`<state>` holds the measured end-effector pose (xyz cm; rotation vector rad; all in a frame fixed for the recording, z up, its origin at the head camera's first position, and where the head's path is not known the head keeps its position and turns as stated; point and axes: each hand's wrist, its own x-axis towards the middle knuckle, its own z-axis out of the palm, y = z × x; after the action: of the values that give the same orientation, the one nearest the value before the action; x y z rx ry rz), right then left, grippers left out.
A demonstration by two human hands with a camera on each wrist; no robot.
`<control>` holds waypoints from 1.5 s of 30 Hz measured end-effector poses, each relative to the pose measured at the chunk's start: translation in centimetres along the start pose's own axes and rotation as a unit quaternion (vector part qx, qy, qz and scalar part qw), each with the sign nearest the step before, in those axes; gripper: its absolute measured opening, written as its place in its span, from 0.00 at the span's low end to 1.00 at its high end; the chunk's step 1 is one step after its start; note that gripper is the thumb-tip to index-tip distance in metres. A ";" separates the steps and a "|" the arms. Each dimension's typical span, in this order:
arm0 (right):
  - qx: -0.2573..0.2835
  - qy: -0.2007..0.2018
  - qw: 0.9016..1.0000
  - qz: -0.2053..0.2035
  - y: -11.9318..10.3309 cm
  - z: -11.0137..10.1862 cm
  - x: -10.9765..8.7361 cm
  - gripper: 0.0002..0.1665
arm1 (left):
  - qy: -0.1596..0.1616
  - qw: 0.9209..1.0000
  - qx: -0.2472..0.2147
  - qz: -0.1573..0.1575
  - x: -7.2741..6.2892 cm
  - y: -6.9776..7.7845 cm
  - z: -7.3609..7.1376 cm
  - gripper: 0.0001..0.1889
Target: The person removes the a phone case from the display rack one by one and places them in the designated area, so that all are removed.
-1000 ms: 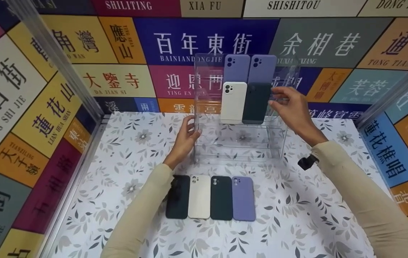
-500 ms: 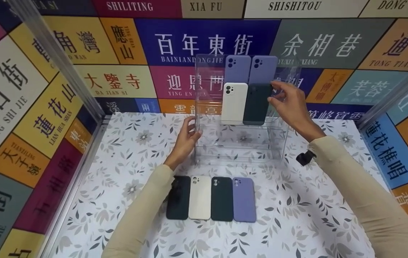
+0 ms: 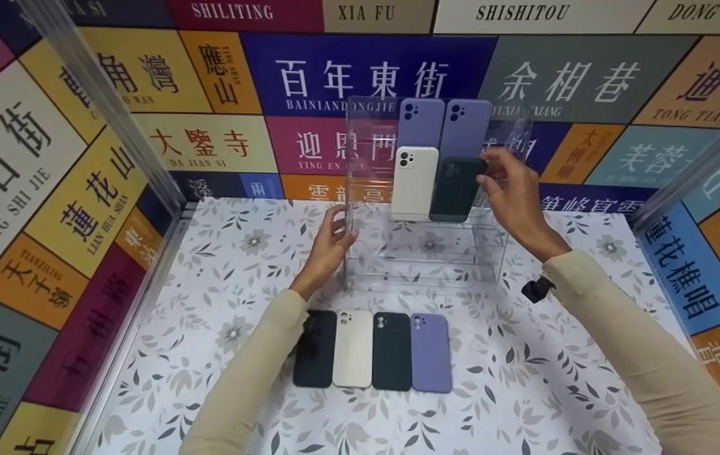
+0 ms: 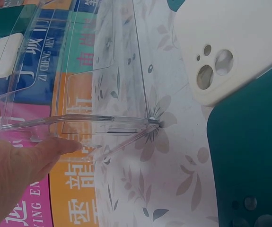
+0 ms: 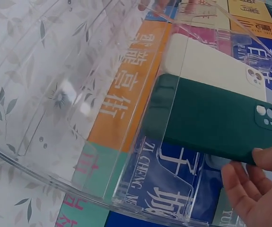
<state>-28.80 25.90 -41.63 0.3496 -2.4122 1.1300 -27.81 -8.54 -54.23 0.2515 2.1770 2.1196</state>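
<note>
A clear stepped acrylic display stand [image 3: 423, 260] stands on the table, tilted phone cases on its upper tiers. My left hand [image 3: 327, 246] grips the stand's left side panel, thumb and fingers on either side of its edge in the left wrist view. With thumb and fingers, my right hand [image 3: 518, 199] pinches the upper right edge of a dark green phone case [image 5: 211, 120]. The green case's lower end sits behind the tier's clear lip, its top leaning slightly right. Beside it rests a white phone case [image 3: 413, 183]. Two purple phone cases, left [image 3: 421, 120] and right [image 3: 468, 126], stand behind.
In front of the stand, side by side on the flowered tabletop [image 3: 499, 404], lie a black case [image 3: 315, 363], a cream case [image 3: 353, 351], a dark green case [image 3: 391, 351] and a purple case [image 3: 431, 351]. A printed sign wall [image 3: 360, 50] rises behind the stand.
The dark green case on the stand has tipped at its top, away from the purple case behind, and its camera cutout shows now. My right hand has dipped slightly with it; the left hand stays put.
</note>
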 end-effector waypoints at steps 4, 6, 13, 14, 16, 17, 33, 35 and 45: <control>0.015 0.024 0.999 -0.015 -0.2 -0.1 -0.6 0.17 | 0.005 1.000 0.002 0.001 -0.1 -0.1 -0.1 0.32; 0.025 0.038 0.999 -0.022 -0.5 -0.4 -0.9 0.16 | 0.004 1.000 0.002 0.003 -0.1 -0.1 0.0 0.32; 0.043 0.080 0.995 -0.040 -2.0 -1.8 -2.4 0.19 | 0.002 1.000 0.008 0.002 -0.1 0.0 0.1 0.32; 0.042 0.081 0.995 -0.046 -2.1 -1.9 -2.7 0.19 | 0.001 1.000 0.006 0.003 -0.1 0.1 0.1 0.32; 0.036 0.081 0.994 -0.057 -2.0 -1.9 -3.4 0.19 | -0.001 1.000 0.003 0.005 -0.2 0.1 0.0 0.32; 0.032 0.081 0.994 -0.062 -2.0 -1.9 -3.7 0.19 | -0.002 1.000 0.002 0.006 -0.2 0.2 0.0 0.32; 0.028 0.041 0.996 -0.069 0.3 -0.9 -8.8 0.19 | -0.003 1.000 0.001 -0.004 -0.1 0.0 0.0 0.32; 0.030 0.037 0.997 -0.068 0.6 -0.8 -9.3 0.20 | -0.002 1.000 0.001 -0.006 -0.1 -0.1 0.0 0.32; 0.041 0.024 0.997 -0.066 1.9 -0.3 -11.9 0.20 | -0.003 1.000 -0.008 0.005 0.0 -0.2 -0.1 0.32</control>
<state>-19.15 27.76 -48.63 0.4952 -2.2701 1.1656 -27.81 -8.63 -54.46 0.2682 2.1600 2.1364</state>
